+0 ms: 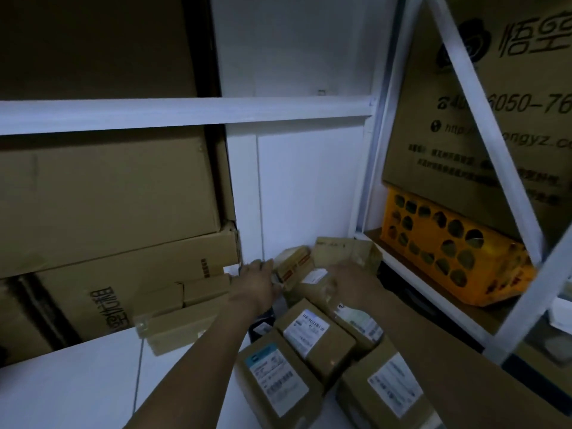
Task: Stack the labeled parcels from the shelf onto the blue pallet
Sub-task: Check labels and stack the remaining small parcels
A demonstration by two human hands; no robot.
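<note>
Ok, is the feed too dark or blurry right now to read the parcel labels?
Head view: dim overall, bluish cast; labels on the near parcels show as pale patches, print too soft to read; left hand and right hand are smeared, grip unclear; the wide lens makes the shelf post lean.

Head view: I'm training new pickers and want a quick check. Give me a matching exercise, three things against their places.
1. yellow crate
2. red-striped parcel
3. parcel with blue-topped label

A. foreground, left side of the pile
B. under the printed carton, at right
C. at the back by the wall, beside the left hand

Pairs: 1-B, 2-C, 3-A.
</note>
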